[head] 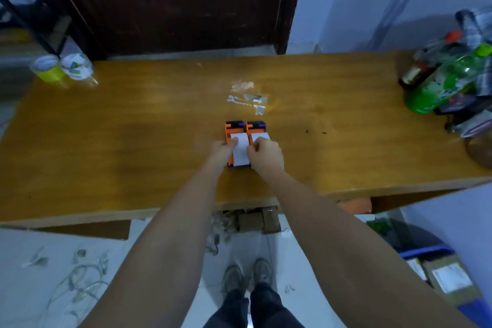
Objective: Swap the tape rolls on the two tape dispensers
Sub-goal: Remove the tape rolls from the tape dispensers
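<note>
Two orange and purple tape dispensers stand side by side on the wooden table (pixel 133 125), the left dispenser (pixel 233 129) touching the right dispenser (pixel 256 128). Each carries a white tape roll. The left roll (pixel 241 152) sits between my two hands. My left hand (pixel 222 150) presses its left side with the thumb on top. My right hand (pixel 266 156) pinches its right edge and covers most of the right dispenser. Only the top of the right roll (pixel 260 136) shows beyond my right hand.
Scraps of used tape (pixel 247 97) stick to the table behind the dispensers. A yellow tape roll (pixel 48 68) and a clear one (pixel 77 66) stand at the far left corner. Bottles (pixel 442 82) and clutter crowd the right end. Boxes lie on the floor.
</note>
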Demonstrator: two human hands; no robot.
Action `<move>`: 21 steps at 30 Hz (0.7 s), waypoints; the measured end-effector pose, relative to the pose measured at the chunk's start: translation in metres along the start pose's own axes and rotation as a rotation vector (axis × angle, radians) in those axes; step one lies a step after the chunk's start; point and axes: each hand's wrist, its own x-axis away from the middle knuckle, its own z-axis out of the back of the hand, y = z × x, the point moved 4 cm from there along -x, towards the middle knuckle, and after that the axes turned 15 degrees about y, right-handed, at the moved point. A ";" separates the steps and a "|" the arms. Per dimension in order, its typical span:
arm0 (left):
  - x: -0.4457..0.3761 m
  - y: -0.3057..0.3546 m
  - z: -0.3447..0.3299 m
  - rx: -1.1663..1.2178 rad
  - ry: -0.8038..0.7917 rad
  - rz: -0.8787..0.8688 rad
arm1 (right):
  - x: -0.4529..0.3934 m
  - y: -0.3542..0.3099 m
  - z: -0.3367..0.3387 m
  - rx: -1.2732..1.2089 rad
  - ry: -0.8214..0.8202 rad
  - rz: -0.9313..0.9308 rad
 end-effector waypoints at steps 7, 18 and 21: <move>0.001 -0.002 0.001 0.111 0.030 0.088 | 0.004 0.007 -0.001 -0.063 0.084 0.064; 0.007 -0.004 0.059 0.521 0.045 0.193 | -0.005 -0.007 0.016 -0.462 0.123 -0.010; 0.019 -0.009 0.079 0.691 -0.088 0.225 | -0.002 -0.012 0.009 -0.621 -0.130 -0.201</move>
